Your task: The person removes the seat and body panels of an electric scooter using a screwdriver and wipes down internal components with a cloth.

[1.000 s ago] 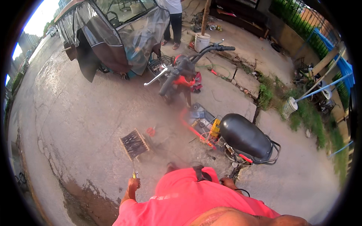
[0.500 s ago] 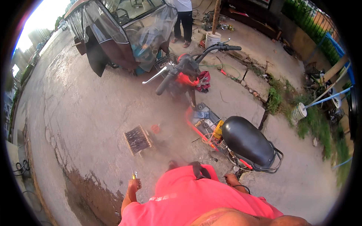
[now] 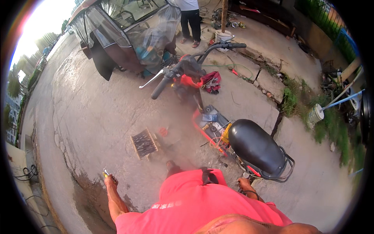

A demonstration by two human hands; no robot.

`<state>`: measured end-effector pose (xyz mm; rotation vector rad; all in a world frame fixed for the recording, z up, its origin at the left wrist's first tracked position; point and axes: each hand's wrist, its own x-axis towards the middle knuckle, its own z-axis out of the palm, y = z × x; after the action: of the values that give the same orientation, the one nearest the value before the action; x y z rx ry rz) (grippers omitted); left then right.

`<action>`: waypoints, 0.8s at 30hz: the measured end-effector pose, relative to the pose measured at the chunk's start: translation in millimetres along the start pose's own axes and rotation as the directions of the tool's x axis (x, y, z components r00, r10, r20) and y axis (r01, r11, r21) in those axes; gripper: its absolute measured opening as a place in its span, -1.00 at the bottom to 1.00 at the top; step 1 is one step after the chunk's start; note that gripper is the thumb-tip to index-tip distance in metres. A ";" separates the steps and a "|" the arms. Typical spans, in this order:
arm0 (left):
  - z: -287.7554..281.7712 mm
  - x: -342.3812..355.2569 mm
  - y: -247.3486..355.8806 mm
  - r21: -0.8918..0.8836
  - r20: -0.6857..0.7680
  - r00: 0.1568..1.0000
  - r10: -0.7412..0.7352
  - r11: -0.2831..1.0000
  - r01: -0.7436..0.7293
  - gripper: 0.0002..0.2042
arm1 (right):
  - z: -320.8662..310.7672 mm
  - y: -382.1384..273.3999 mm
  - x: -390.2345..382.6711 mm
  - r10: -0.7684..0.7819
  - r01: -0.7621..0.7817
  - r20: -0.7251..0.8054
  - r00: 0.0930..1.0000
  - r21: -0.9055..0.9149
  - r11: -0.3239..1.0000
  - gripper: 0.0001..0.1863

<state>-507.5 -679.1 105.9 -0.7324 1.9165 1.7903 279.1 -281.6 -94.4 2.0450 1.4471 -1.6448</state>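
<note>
My left hand (image 3: 111,180) is out at the left over the pavement, closed around a yellow-handled hand tool (image 3: 105,174) with a bright metal tip; its exact kind is too small to tell. By the rear of a red electric scooter (image 3: 206,134), my right hand (image 3: 245,184) is low, its fingers curled. A black cable or hose (image 3: 251,191) loops by that hand and wrist; what the fingers hold is hidden. The scooter's black seat (image 3: 255,142) is in place, while its open floor section shows wires, a yellow part (image 3: 226,134) and a blue box (image 3: 209,117).
A slatted wooden stool (image 3: 144,143) stands ahead, with a small red item (image 3: 163,132) beside it. Dusty haze hangs around the scooter. Beyond are a covered three-wheeler (image 3: 128,43) and a standing person (image 3: 190,19). White buckets (image 3: 314,114) and broken paving lie to the right.
My left hand has swung outward to the left with the yellow-handled tool. My right hand has shifted slightly right and up, nearer the scooter's rear. The view has turned a little.
</note>
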 end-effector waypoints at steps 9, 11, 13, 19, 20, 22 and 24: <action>53.5 6.4 13.4 0.046 0.030 0.999 0.027 0.999 -0.028 -0.90 | 27.4 44.8 26.1 -0.274 0.268 -0.041 0.961 -0.123 0.956 -0.89; 47.3 4.5 12.9 0.123 0.071 0.997 0.017 0.992 -0.025 -0.88 | 33.5 -6.8 4.7 0.007 -0.030 0.063 0.998 0.385 0.923 -0.90; 52.9 6.6 -5.6 0.191 0.096 0.995 -0.023 0.982 0.005 -0.87 | 31.0 -70.8 -19.8 0.069 -0.114 0.097 0.993 0.600 0.792 -0.85; 93.4 6.0 -64.9 0.399 0.167 0.940 -0.297 0.892 0.211 -0.82 | -1.7 -340.8 -97.5 -0.346 0.331 -0.108 0.932 0.643 0.691 -0.90; 93.6 12.7 -71.4 0.409 0.209 0.919 -0.334 0.883 0.228 -0.82 | -3.0 -397.1 -112.7 -0.445 0.426 -0.140 0.884 0.632 0.647 -0.90; 104.4 15.0 -83.8 0.503 0.261 0.882 -0.392 0.835 0.223 -0.83 | -2.0 -503.1 -147.6 -0.629 0.606 -0.197 0.752 0.584 0.541 -0.91; 122.5 12.2 -85.2 0.614 0.297 0.860 -0.414 0.773 0.161 -0.84 | 14.3 -593.2 -175.0 -0.796 0.760 -0.209 0.567 0.504 0.409 -0.86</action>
<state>-469.7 -561.3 21.5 -0.3616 1.7715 0.9799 -155.4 -79.5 297.0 1.4720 2.3627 -2.7326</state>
